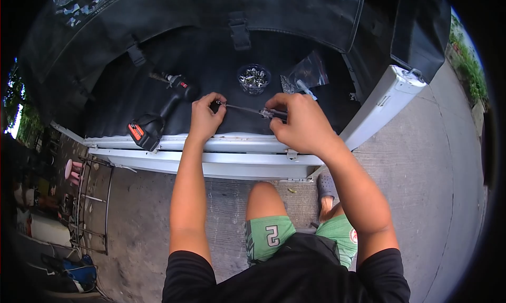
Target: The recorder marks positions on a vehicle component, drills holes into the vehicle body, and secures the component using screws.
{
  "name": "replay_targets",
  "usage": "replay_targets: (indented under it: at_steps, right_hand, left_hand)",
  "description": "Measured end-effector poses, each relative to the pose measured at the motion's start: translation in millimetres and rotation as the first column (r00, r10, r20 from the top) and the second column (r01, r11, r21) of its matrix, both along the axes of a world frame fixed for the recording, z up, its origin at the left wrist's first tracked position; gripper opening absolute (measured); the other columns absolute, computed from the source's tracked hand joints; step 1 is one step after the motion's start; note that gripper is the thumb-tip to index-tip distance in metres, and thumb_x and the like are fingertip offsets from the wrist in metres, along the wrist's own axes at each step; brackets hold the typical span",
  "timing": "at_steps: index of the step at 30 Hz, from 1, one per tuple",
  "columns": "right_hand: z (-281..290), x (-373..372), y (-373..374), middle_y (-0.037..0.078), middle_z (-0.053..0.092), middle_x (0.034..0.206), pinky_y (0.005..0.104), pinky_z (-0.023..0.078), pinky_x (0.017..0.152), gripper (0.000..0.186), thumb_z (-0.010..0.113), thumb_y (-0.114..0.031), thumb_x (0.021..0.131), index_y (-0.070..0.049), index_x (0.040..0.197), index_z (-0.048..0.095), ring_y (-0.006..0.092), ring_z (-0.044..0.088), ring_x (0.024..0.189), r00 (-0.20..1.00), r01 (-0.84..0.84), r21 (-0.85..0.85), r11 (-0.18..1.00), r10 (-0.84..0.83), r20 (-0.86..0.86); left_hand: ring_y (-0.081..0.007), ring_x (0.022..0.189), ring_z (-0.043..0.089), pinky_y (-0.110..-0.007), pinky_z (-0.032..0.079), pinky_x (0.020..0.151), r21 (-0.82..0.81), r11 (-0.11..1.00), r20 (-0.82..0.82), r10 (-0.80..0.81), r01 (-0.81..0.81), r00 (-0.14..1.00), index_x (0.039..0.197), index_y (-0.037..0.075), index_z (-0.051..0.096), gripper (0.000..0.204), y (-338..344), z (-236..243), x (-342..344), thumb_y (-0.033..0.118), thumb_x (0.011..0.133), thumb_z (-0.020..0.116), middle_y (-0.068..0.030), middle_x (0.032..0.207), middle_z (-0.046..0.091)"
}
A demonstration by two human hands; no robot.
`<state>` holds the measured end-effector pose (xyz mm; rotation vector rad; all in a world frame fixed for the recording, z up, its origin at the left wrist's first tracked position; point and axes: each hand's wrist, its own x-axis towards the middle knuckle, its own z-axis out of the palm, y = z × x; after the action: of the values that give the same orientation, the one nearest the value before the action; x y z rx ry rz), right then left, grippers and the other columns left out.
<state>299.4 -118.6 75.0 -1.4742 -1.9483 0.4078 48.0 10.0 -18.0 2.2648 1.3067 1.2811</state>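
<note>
My left hand (205, 118) is closed, its thumb and fingertips pinching a small shiny metal part (219, 102) too small to make out fully. My right hand (304, 121) grips the handle of a screwdriver (243, 109), whose thin shaft points left, its tip close to the pinched part. Just beyond my hands stands a clear round tub (254, 80) of small shiny metal pieces. A black cordless drill (169, 100) with an orange-marked battery lies left of my left hand.
A clear plastic bag (311, 71) lies behind my right hand, beside a pale blue-and-white item (305, 89). The black-covered bed ends at a white metal edge (237, 143). A white post (382, 105) rises at right; a metal rack (95, 197) stands at left.
</note>
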Motion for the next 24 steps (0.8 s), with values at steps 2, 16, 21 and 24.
replay_targets:
  at_steps: [2,16,21,24]
  right_hand:
    - [0.2,3.0,1.8,0.023,0.074,0.096,0.0472,0.058,0.088,0.030,0.067,-0.010,0.077,0.002,0.103,0.074,0.0410,0.073,0.090,0.997,0.036,0.002,0.999,-0.036,-0.063]
    - [-99.6,-44.2,15.1,0.025,0.052,0.144,0.0469,0.043,0.109,0.047,0.065,0.000,0.079,0.004,0.126,0.066,0.0409,0.048,0.132,0.967,-0.057,0.467,0.882,-0.067,0.245]
    - [-123.7,-27.8,-69.9,0.021,0.056,0.135,0.0509,0.047,0.106,0.040,0.073,-0.006,0.080,0.000,0.119,0.067,0.0427,0.052,0.127,0.985,-0.135,0.354,0.925,0.164,-0.052]
    - [-148.1,-10.3,-115.4,0.016,0.060,0.124,0.0454,0.049,0.101,0.030,0.071,-0.010,0.086,-0.001,0.115,0.069,0.0347,0.057,0.119,0.947,-0.230,0.192,0.954,0.265,-0.182]
  left_hand:
    - [-0.0143,0.056,0.055,-0.031,0.047,0.063,-0.066,0.995,0.053,0.077,-0.073,0.996,0.095,0.001,0.073,0.013,1.7,-0.4,2.4,0.006,0.083,0.072,-0.0109,0.083,0.073]
    - [-0.0388,0.132,0.052,-0.054,0.041,0.109,0.302,0.754,-0.398,0.656,-0.583,0.642,0.131,0.010,0.064,0.058,13.6,28.2,-67.4,0.030,0.079,0.078,-0.0176,0.139,0.058]
    - [-0.0417,0.112,0.069,-0.052,0.046,0.104,0.076,0.765,-0.802,0.428,-0.640,0.417,0.126,0.004,0.067,0.058,24.1,63.6,-128.7,0.042,0.083,0.078,-0.0244,0.113,0.074]
    - [-0.0448,0.106,0.069,-0.052,0.046,0.103,0.091,0.743,-0.804,0.448,-0.663,0.391,0.107,-0.003,0.070,0.045,-1.9,67.2,-117.6,0.037,0.088,0.075,-0.0267,0.108,0.074]
